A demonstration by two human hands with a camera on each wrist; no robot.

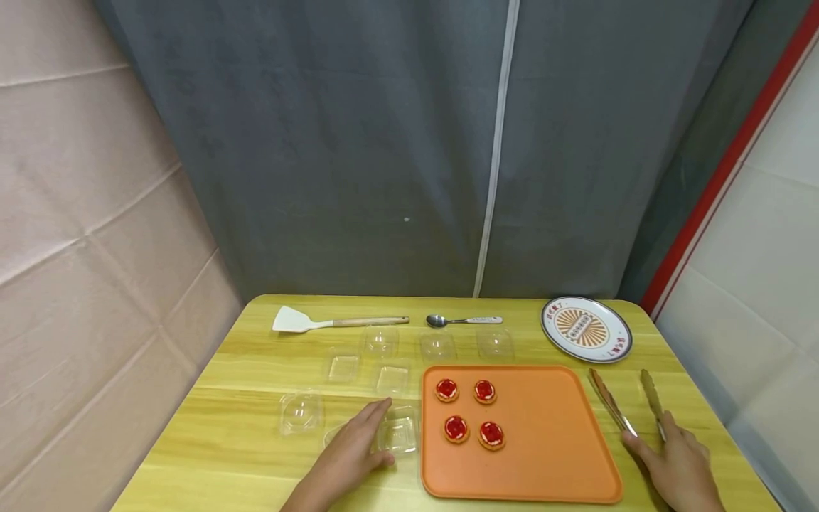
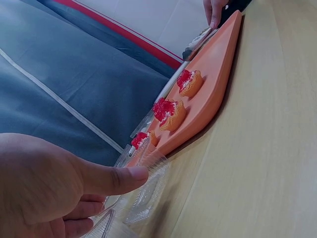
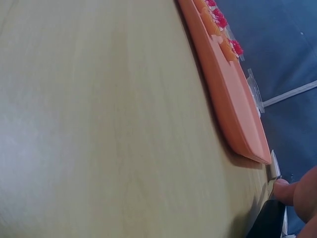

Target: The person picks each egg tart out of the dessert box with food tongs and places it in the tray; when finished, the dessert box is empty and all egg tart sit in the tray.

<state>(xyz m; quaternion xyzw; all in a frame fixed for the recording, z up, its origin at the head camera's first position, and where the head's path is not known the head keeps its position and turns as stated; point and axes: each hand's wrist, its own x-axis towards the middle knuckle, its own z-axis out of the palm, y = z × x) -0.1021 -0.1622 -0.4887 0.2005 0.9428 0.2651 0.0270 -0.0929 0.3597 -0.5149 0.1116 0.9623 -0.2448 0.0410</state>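
Note:
My right hand (image 1: 683,466) grips metal tongs (image 1: 616,409) to the right of the orange tray (image 1: 544,441); the tongs' two arms are spread with nothing between them. Several small tarts with red topping, one of them a front tart (image 1: 491,435), sit on the tray's left half. On the left, my left hand (image 1: 352,455) is beside a clear plastic box (image 1: 398,434), thumb and fingers apart around its near side. From the left wrist, the thumb (image 2: 116,179) appears in front of the clear plastic; whether it touches is unclear.
More clear plastic boxes and lids lie left of and behind the tray, such as a domed lid (image 1: 302,412). A white spatula (image 1: 307,321), a spoon (image 1: 461,321) and a patterned plate (image 1: 586,329) lie along the back edge, before a grey curtain (image 1: 358,156).

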